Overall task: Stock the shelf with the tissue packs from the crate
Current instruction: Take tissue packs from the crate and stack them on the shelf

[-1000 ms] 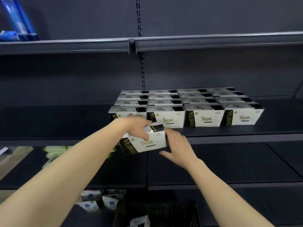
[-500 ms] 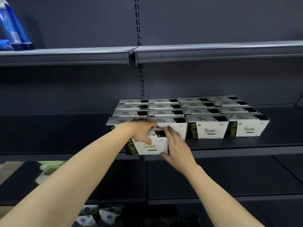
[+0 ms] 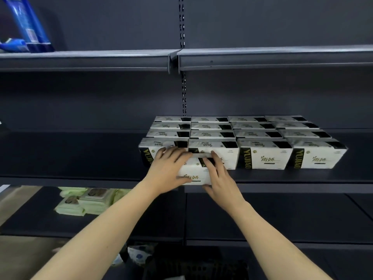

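Note:
A white and black tissue pack (image 3: 194, 174) rests at the front edge of the dark middle shelf (image 3: 292, 177), in front of the block of stocked tissue packs (image 3: 264, 156). My left hand (image 3: 168, 168) grips its left end and top. My right hand (image 3: 219, 174) presses on its right end and top. Both hands cover much of the pack. The black crate (image 3: 197, 268) shows at the bottom edge, between my forearms.
Several rows of packs fill the shelf from centre to right; its left half is bare. Pale green packs (image 3: 84, 201) lie on the lower shelf at left. Blue packages (image 3: 26, 27) stand on the upper shelf at top left. Small white pouches (image 3: 139, 255) lie beside the crate.
Both hands have carried the pack up and forward onto the shelf's front edge, against the front row. The view has tilted upward.

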`<state>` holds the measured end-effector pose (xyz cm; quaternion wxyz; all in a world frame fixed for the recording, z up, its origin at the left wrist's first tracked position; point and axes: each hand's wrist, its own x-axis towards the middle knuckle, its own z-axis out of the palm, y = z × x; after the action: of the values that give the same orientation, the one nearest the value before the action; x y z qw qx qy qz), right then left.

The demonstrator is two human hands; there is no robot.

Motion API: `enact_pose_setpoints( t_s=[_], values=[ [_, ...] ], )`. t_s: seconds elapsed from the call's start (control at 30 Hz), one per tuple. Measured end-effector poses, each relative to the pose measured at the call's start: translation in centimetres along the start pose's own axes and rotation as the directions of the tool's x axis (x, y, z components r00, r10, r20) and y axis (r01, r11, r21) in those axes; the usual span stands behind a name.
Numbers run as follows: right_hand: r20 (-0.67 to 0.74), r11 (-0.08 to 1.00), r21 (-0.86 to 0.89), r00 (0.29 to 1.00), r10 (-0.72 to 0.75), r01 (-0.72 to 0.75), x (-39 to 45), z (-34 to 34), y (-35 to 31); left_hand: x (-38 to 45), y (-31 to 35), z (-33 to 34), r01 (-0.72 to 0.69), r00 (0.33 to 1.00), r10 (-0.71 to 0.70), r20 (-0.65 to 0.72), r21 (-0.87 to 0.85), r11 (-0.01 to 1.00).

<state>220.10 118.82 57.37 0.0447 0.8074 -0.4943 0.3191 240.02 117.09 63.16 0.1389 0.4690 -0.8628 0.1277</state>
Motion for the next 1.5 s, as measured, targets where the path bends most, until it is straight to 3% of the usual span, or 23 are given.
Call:
enact_pose_setpoints(
  t_s=[0.2,0.4,0.57,0.77,0.97,1.17,1.33,1.5],
  values=[
    [-0.006,0.996,0.091,1.0,-0.002,0.002,-0.1,0.6,0.1,-3.6,-0.8,1.5,0.257,0.951,-0.288,-0.11,-0.235,0.938],
    [-0.016,0.994,0.11,1.0,0.022,-0.02,-0.3,0.7,-0.3,-5.2,0.9,2.4,0.358,0.911,-0.41,-0.04,-0.413,0.837],
    [-0.025,0.998,0.036,0.999,-0.048,0.049,-0.8,1.0,-0.5,-6.1,1.0,2.2,0.346,0.91,-0.407,-0.072,-0.406,0.846],
    [-0.061,0.998,0.034,0.996,-0.06,0.062,1.5,-1.2,-4.0,-6.7,-1.9,-0.9,0.183,0.939,-0.263,-0.222,-0.325,0.928],
    [-0.166,0.994,0.024,0.981,-0.097,0.102,6.3,-2.7,-6.5,-4.3,-5.8,-5.5,0.188,0.921,-0.262,-0.287,-0.263,0.947],
    [-0.178,0.998,0.043,0.984,-0.029,0.037,9.2,-2.7,-6.4,-0.9,-7.8,-6.8,0.251,0.934,-0.298,-0.196,-0.23,0.94],
    [-0.077,0.997,-0.062,0.996,0.036,-0.041,11.1,-1.9,-4.8,2.0,-8.7,-5.2,0.328,0.94,-0.342,-0.019,-0.236,0.915],
    [0.027,0.99,-0.06,0.991,0.13,-0.128,13.5,-1.5,-4.0,3.9,-10.1,-3.9,0.319,0.943,-0.334,-0.018,-0.252,0.914]
  ],
)
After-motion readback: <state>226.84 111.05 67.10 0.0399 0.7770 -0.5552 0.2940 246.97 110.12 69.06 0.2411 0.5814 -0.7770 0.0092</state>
